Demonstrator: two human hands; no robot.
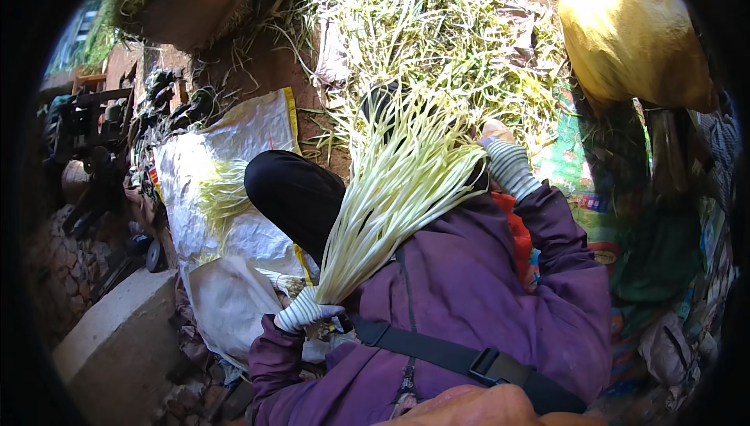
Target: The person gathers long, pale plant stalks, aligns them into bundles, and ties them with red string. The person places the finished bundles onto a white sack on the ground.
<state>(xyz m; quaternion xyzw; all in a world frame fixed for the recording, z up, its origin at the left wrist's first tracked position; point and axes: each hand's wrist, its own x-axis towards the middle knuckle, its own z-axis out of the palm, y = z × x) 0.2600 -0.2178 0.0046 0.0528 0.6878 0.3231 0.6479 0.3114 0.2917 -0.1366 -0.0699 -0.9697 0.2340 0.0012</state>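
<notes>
My left hand (306,310), in a striped fingerless glove, is closed around the lower end of a large bunch of long, pale stems (381,209), which look like blanched chives. The bunch slants up and to the right across my lap, its yellowish tips fanned out. At the upper right edge of the fan, my right hand (505,159), gloved alike, is against the leaves; its fingers are partly hidden, so its grip is unclear. Beside my left knee a smaller bunch (225,189) lies on a white woven plastic sack (234,127). Tied stem ends (284,281) show near my left hand.
Loose leaves and trimmings (445,33) spread over the ground ahead. A full yellow sack (636,39) stands at the upper right, above a green printed sheet (565,162). A concrete block (117,320) is at the lower left. Dark clutter (105,121) sits at the left.
</notes>
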